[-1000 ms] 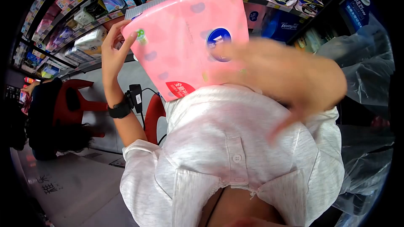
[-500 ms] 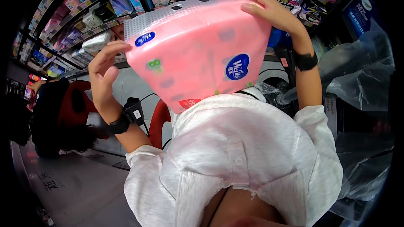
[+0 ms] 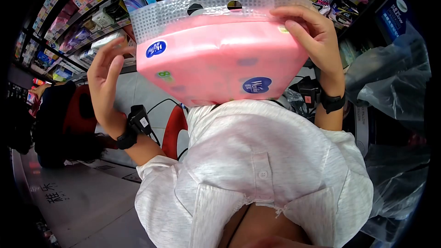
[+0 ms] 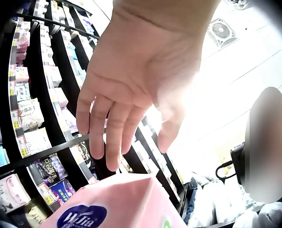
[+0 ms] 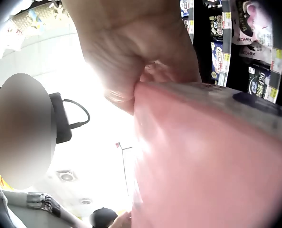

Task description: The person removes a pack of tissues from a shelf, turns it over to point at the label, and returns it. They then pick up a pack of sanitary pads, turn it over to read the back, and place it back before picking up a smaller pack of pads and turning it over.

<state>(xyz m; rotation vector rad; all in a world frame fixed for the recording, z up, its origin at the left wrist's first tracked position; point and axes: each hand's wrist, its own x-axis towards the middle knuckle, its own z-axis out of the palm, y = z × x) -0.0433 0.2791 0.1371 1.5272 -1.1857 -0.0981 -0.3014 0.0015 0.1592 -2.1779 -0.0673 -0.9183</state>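
Observation:
A large pink pack with blue logo patches leans against the person's shirt, its dotted clear plastic top flap raised along the far edge. The right hand pinches the pack's upper right corner between thumb and fingers; the right wrist view shows this hand curled at the corner of the pink pack. Just off the pack's left end is the left hand, fingers loosely bent and holding nothing. In the left wrist view, a gap separates the left hand from the pack.
Shelves of packaged goods run along the left and far side. A red chair stands beside the person, with another person at the left. Clear plastic sheeting hangs at the right, below a dark blue box.
The right hand has come from a blurred sweep across the pack's front to its upper right corner. The left hand has let go and moved left. The pack has tilted, showing more flap.

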